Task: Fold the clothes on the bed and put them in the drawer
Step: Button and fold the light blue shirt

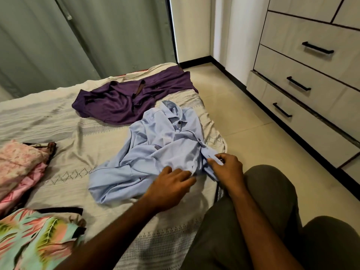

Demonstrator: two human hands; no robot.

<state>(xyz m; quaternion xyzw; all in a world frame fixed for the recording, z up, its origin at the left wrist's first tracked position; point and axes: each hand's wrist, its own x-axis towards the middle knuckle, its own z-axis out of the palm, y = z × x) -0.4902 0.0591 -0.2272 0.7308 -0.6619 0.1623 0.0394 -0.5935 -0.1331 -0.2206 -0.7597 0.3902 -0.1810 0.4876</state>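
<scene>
Inside the collar of the light blue button-up shirt [155, 151], a label too small to read. Shirt crumpled near the right edge of the bed [64, 121], on a cream bedspread with woven patterns. Left hand [168, 187] laid on the shirt's hem, fingers relaxed and spread; right hand [227, 168] pinching the button placket. Purple garment [124, 98] farther up the bed; pink floral cloth [21, 164] and tropical-print garment [33, 238] at left. Grey curtain, beige floor tiles, and closed black-handled drawers [303, 82] at right.

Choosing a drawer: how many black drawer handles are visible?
3: upper black bar handle, middle black bar handle, lower black bar handle, all on the dresser at right. Others may be out of frame.
</scene>
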